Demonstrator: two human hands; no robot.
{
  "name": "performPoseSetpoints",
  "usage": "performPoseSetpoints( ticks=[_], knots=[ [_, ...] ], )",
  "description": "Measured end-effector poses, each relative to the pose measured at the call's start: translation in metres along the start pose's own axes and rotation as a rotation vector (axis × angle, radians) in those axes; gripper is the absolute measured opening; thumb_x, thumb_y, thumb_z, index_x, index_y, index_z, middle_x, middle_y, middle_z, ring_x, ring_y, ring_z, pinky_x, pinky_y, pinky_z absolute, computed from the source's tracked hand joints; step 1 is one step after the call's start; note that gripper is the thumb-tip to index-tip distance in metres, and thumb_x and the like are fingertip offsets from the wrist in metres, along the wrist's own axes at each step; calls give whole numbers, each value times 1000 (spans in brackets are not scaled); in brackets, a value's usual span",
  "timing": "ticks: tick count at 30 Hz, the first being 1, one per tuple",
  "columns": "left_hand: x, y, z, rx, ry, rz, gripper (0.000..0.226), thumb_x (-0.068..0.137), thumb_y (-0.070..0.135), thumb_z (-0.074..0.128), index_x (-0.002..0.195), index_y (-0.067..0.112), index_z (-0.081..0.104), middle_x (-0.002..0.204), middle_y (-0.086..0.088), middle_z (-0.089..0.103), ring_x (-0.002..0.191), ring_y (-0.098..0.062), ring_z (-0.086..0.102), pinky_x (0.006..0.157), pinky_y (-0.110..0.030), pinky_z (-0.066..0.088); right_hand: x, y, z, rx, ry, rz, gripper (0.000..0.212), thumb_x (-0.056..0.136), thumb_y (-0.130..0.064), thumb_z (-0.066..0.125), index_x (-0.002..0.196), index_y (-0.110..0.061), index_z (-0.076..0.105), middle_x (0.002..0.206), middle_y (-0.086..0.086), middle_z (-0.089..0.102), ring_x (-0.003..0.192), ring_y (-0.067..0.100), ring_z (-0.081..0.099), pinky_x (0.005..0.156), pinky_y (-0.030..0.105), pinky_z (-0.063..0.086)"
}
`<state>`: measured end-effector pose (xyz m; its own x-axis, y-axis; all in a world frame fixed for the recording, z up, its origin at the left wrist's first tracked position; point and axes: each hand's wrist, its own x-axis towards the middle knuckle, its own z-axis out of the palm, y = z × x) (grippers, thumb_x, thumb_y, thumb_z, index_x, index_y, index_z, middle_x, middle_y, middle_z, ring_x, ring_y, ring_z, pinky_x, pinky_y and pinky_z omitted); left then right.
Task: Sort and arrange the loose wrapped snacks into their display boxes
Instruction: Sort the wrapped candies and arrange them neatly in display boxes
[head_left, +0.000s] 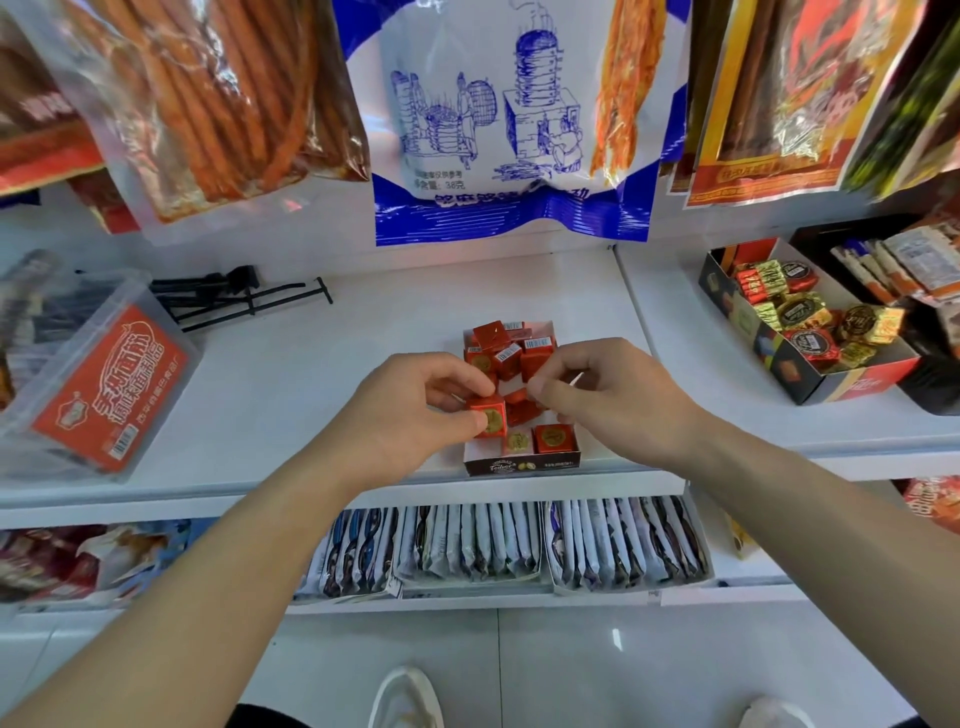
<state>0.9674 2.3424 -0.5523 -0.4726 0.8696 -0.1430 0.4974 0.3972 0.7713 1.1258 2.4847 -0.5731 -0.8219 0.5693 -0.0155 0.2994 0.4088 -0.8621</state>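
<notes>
A narrow white-and-brown cardboard display box (521, 464) sits at the centre of the frame on the white shelf (311, 389), its long axis running from the lower edge toward the top. It holds red foil-wrapped square snacks (506, 358), some showing barcodes and others gold round emblems. The left hand (410, 405) pinches one red snack (488, 415), emblem toward the camera. The right hand (613, 395) curls over the box; whether it grips anything cannot be told. The box's script logo is unreadable; the blue-and-white hanging bag (509, 130) above reads "38克"
</notes>
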Motion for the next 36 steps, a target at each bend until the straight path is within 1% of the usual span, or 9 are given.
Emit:
performPoseSetpoints(
  ticks=[5, 10, 13, 16, 19, 21, 25, 30, 36],
  knots=[
    [1, -2, -4, -137, 36, -12, 28, 80, 4, 78, 95, 27, 74, 98, 8, 75, 88, -7, 70, 88, -26, 55, -1, -2, 5, -220, -19, -108, 15, 92, -29, 64, 102, -33, 74, 86, -22, 64, 76, -11, 55, 67, 10, 39],
    [1, -1, -8, -144, 25, 42, 30, 82, 7, 77, 104, 27, 72, 106, 7, 72, 85, -12, 72, 83, -26, 56, 3, -7, 13, -25, -2, -132, 21, 94, -29, 63, 115, -25, 67, 96, -13, 70, 88, 4, 65, 81, 25, 54],
    [1, 1, -5, -152, 25, 72, 34, 82, 7, 76, 109, 25, 69, 105, 8, 72, 89, -9, 70, 83, -22, 55, 7, -9, 15, 28, -30, -138, 17, 92, -22, 67, 108, -22, 70, 94, -10, 72, 85, 4, 67, 80, 23, 56],
    [2, -1, -3, -225, 67, 68, 37, 80, 6, 78, 111, 22, 66, 105, 6, 73, 91, -10, 71, 84, -22, 56, 10, -8, 13, 87, -20, -99, 12, 88, -18, 71, 99, -21, 72, 87, -7, 74, 78, 5, 68, 71, 15, 52],
    [5, -4, -1, -246, 70, 62, 34, 79, 3, 78, 107, 20, 68, 102, 4, 74, 90, -10, 71, 84, -21, 56, 12, -6, 9, 1, -55, -81, 4, 86, -21, 72, 88, -24, 74, 82, -10, 74, 77, 2, 67, 66, 9, 47],
    [7, -7, -2, -205, 36, 66, 29, 80, 1, 77, 103, 18, 71, 99, 4, 75, 90, -8, 71, 84, -19, 55, 11, -3, 7, -129, -56, -92, 7, 89, -23, 69, 89, -28, 75, 84, -14, 73, 79, -2, 66, 69, 10, 47],
    [12, -10, -4, -152, -100, 89, 35, 80, -1, 76, 109, 17, 69, 103, 4, 74, 95, -6, 69, 89, -18, 53, 2, 0, 5, -182, -99, -100, 13, 86, -27, 72, 99, -31, 71, 89, -18, 71, 85, -4, 65, 74, 11, 47],
    [14, -10, -5, -55, -167, 127, 35, 84, 2, 73, 113, 21, 68, 105, 9, 72, 98, 0, 66, 83, -11, 48, -4, 5, 12, -515, -74, -214, 10, 86, -48, 67, 92, -40, 69, 77, -34, 54, 94, 3, 48, 94, 36, 35],
    [17, -11, -11, 132, -212, 116, 26, 87, 13, 72, 105, 33, 71, 101, 18, 71, 94, 6, 63, 73, -5, 42, -4, 6, 10, -502, -65, -219, 6, 85, -52, 65, 85, -47, 63, 78, -33, 55, 98, 4, 49, 100, 39, 29]
  ],
)
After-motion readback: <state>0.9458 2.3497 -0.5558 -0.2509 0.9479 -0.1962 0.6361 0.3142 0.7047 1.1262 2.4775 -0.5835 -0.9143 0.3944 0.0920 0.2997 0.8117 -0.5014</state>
